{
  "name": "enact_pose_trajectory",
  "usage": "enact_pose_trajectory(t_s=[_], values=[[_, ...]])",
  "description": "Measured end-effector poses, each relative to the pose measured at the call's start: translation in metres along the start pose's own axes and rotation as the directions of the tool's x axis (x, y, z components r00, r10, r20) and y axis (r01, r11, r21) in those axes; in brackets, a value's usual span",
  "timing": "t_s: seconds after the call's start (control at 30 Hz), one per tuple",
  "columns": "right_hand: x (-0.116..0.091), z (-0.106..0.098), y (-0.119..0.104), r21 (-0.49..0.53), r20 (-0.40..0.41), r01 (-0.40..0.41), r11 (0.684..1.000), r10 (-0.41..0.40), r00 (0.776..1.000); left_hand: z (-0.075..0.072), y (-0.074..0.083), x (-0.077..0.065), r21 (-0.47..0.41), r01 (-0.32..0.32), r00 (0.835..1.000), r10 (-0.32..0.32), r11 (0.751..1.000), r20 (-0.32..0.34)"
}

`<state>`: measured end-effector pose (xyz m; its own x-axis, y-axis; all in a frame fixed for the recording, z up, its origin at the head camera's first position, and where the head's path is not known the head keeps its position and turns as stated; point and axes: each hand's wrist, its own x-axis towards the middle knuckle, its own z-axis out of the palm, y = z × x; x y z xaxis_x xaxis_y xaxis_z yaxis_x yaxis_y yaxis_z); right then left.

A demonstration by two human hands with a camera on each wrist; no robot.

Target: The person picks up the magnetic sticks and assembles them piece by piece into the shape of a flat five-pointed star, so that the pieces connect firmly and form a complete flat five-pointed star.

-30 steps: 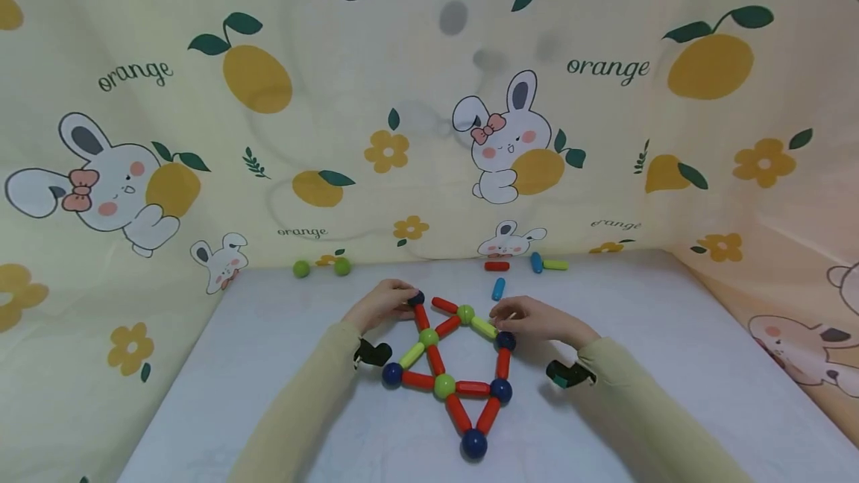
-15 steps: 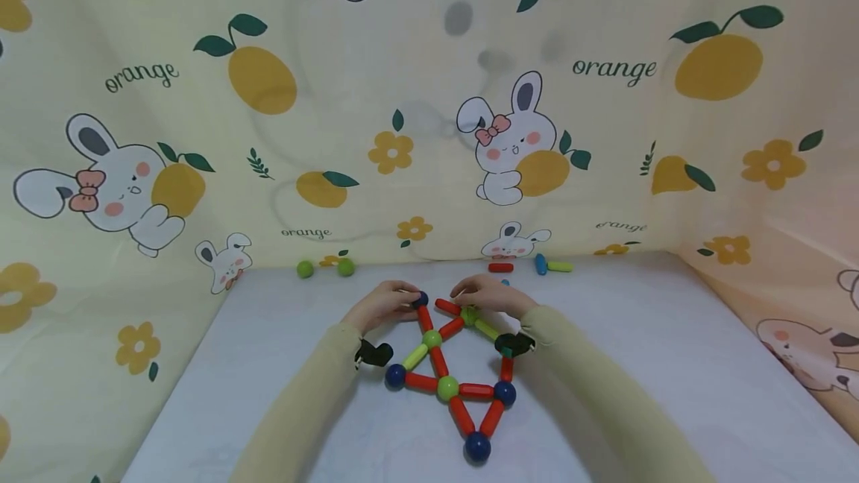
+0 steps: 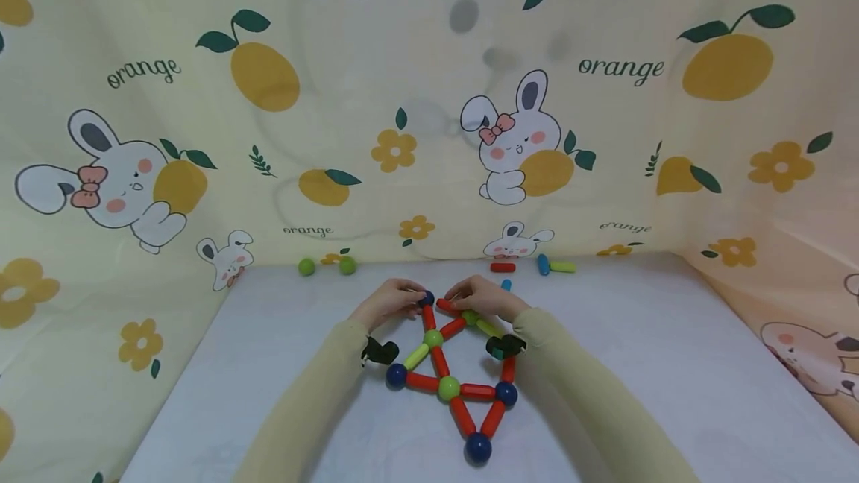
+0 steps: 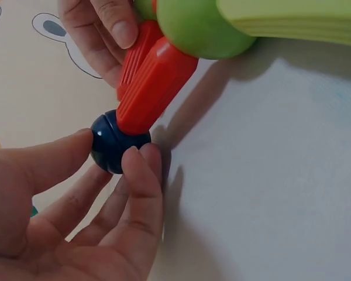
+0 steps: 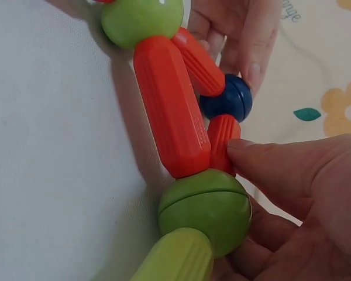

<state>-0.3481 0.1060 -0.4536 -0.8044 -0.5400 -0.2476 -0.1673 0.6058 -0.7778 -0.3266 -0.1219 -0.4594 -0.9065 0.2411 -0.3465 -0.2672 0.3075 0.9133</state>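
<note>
On the table lies a flat frame of red and light-green rods joined by navy and green balls. My left hand (image 3: 389,302) pinches the navy ball (image 4: 110,145) at its far left corner, thumb on one side and fingers on the other. A red rod (image 4: 155,88) runs from that ball to a green ball (image 3: 432,338). My right hand (image 3: 485,297) pinches another red rod (image 5: 222,133), which sticks out of a second green ball (image 5: 207,213). That rod's tip points at the navy ball and overlaps it in the right wrist view. The right sleeve covers the frame's right corner.
Two loose green balls (image 3: 347,265) lie at the back left. At the back right are a red rod (image 3: 503,267), a blue piece (image 3: 543,264), a light-green rod (image 3: 562,267) and another blue piece (image 3: 506,285). A printed cloth (image 3: 429,170) hangs behind the table.
My right hand has moved left from the frame's right side to the loose-ended red rod and taken hold of it. The left hand keeps the navy ball, now nearer to that rod.
</note>
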Motion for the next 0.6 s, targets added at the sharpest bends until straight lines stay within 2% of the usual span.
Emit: enact_pose_trajectory(t_s=[0.2,0.37,0.47,0.6], values=[[0.0,0.002,-0.002,-0.005,-0.014,0.001,1.0,-0.001,1.0,0.003,0.0,0.002,0.044,-0.002,1.0,0.002,0.999,-0.015],[-0.002,0.002,-0.001,0.02,-0.017,0.002,1.0,-0.002,1.0,0.002,0.0,-0.002,0.033,-0.005,1.0,0.005,0.999,-0.009],[-0.004,-0.001,0.003,0.032,-0.015,-0.003,0.999,0.004,1.0,-0.002,0.001,-0.008,0.0,-0.017,1.0,0.017,1.0,0.025],[-0.012,-0.007,0.008,0.078,-0.006,-0.029,0.997,0.03,1.0,-0.008,0.002,-0.019,-0.021,-0.033,0.994,0.035,0.999,0.107]])
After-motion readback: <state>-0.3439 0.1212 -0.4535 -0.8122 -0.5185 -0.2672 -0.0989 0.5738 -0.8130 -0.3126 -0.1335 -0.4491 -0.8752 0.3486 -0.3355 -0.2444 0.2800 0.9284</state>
